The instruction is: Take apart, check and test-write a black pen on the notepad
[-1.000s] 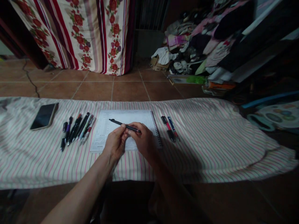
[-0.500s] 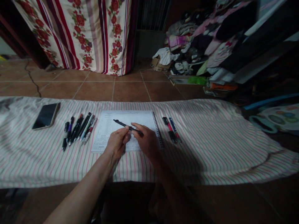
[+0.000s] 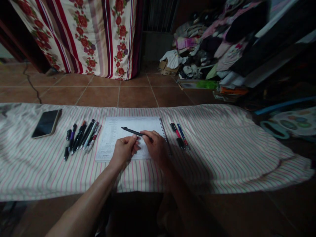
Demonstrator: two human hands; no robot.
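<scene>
A black pen (image 3: 132,131) is held slantwise above an open spiral notebook (image 3: 148,122), its narrow end pointing left. My right hand (image 3: 157,144) grips the pen's right end between thumb and fingers. My left hand (image 3: 124,147) is closed, its thumb tip against the pen's lower side near the middle; its other fingers are curled beneath. Printed text shows along the notebook page's left side. Left of the notebook lies a group of several pens (image 3: 85,136). To its right lie a red-and-black pen (image 3: 177,135) and a blue-and-red pen (image 3: 183,135).
A phone (image 3: 46,123) lies at the left on the striped cloth (image 3: 229,148) covering the low table. Beyond are the tiled floor (image 3: 134,93), a floral curtain (image 3: 98,39) and a heap of clothes (image 3: 209,42). A light-coloured patterned item (image 3: 296,120) stands at the far right.
My right fingers have closed around the pen's right end, where they were stretched along it before. My left fingers have loosened a little below the pen. The view has shifted slightly.
</scene>
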